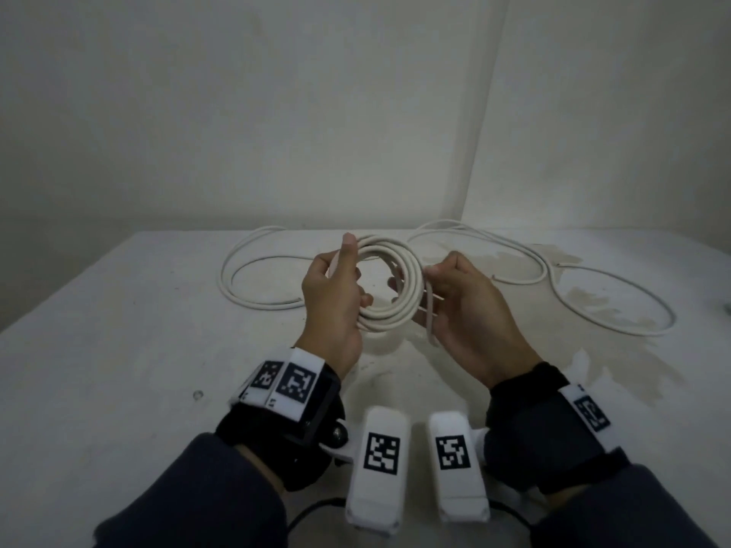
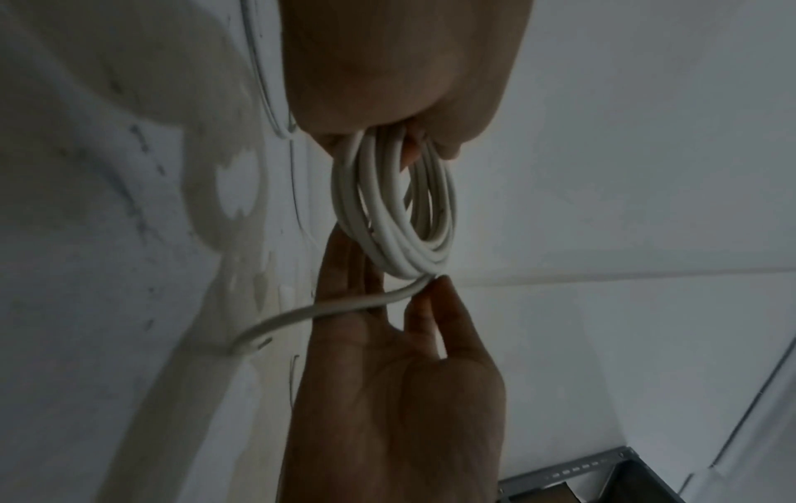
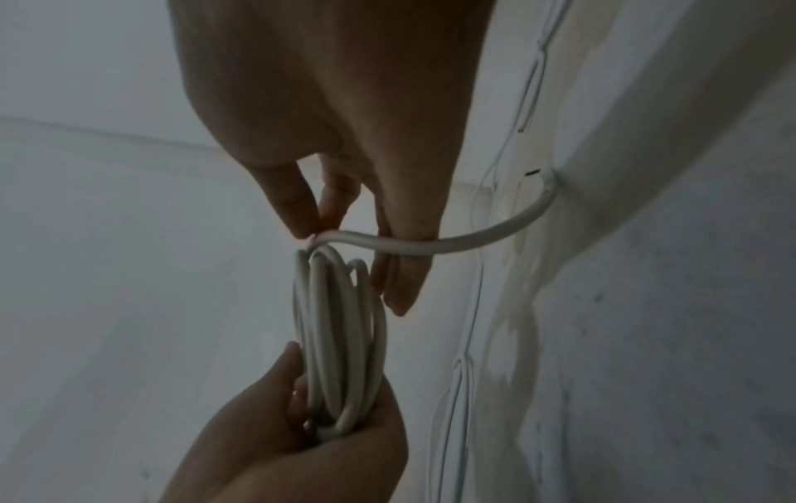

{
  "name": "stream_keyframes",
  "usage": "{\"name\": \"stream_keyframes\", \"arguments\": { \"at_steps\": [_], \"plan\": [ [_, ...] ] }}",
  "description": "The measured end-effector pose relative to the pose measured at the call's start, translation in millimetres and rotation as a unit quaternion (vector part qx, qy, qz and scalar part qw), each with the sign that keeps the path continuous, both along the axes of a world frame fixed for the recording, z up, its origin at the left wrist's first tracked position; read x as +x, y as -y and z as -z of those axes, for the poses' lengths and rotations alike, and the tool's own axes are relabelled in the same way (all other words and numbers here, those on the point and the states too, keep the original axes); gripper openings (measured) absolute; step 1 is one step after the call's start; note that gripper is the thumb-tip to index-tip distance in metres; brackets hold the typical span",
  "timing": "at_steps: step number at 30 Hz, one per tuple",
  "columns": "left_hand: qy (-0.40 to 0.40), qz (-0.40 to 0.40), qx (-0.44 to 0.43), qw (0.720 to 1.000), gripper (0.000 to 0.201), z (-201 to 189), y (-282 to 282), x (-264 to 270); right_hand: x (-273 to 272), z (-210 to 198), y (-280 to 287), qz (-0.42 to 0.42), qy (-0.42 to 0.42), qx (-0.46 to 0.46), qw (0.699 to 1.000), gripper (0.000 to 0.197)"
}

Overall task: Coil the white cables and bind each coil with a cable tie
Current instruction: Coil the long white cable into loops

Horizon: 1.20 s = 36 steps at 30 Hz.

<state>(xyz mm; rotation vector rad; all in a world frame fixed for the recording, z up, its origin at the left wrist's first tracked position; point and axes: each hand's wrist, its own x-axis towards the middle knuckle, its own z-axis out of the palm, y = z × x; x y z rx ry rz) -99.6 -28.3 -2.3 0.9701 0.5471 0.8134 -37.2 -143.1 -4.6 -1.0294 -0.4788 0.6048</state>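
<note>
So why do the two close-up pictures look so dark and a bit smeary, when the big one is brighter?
Head view: brighter, with the coil and both hands clear, though the table edges bend from the wide lens. Left wrist view: dim and bluish, the left hand a big soft shape near the lens, the loose cable end smeared. Right wrist view: just as dim, the right hand shadowed.

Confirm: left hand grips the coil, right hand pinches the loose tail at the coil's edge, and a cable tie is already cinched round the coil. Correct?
Not quite. The left hand does grip the coil, and the right hand does pinch the loose tail at its edge, but no cable tie is on the coil: the right wrist view shows its turns bare and unbound.
</note>
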Motion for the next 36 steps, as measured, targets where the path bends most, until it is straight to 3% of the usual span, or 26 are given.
{"name": "stream_keyframes", "arguments": {
  "at_steps": [2, 7, 11, 16, 20, 25, 28, 31, 33, 34, 36],
  "plan": [
    [-0.001, -0.015, -0.007, 1.0, 0.028, 1.7, 3.5, 1.1, -7.5, -0.7, -4.3, -0.019, -0.048, 0.051, 0.997, 0.02],
    [0.0, -0.03, -0.014, 0.999, 0.03, 4.6, 5.2, 1.4, -13.0, 4.4, -10.8, 0.011, 0.022, 0.015, 1.0, 0.012],
    [0.047, 0.052, -0.051, 0.996, 0.027, 4.0, 6.8, 1.7, -6.7, 3.1, -6.5, 0.022, 0.008, 0.047, 0.999, 0.011],
    [0.08, 0.15, -0.07, 0.983, 0.016, 2.6, 22.6, 3.4, 4.8, 0.0, 0.8, 0.115, -0.054, 0.105, 0.986, 0.017],
    [0.027, 0.218, 0.042, 0.975, 0.03, 4.4, 27.6, 1.9, 9.6, -0.6, 5.6, 0.172, -0.061, 0.114, 0.977, 0.018],
    [-0.125, 0.187, 0.241, 0.944, 0.041, 4.0, 21.0, -1.0, 15.1, -0.7, 8.7, 0.213, 0.025, 0.094, 0.972, 0.017],
    [-0.114, 0.157, 0.286, 0.938, 0.038, 4.6, 15.2, -0.3, 14.5, 0.8, 7.4, 0.212, 0.03, 0.097, 0.972, 0.017],
    [-0.109, 0.064, 0.306, 0.943, 0.028, 3.1, 14.9, -1.4, 14.1, 0.4, 7.5, 0.21, 0.023, 0.101, 0.972, 0.017],
    [-0.11, 0.03, 0.357, 0.927, 0.022, 4.4, 13.3, -1.8, 14.2, -0.8, 8.0, 0.21, 0.017, 0.11, 0.971, 0.017],
    [-0.112, 0.026, 0.373, 0.92, 0.021, 5.0, 12.6, -2.3, 14.4, -1.4, 8.5, 0.209, 0.009, 0.117, 0.971, 0.016],
    [-0.087, 0.058, 0.329, 0.939, 0.022, 6.3, 10.5, -3.1, 15.3, -2.2, 9.3, 0.201, -0.016, 0.136, 0.97, 0.017]
  ]
}}
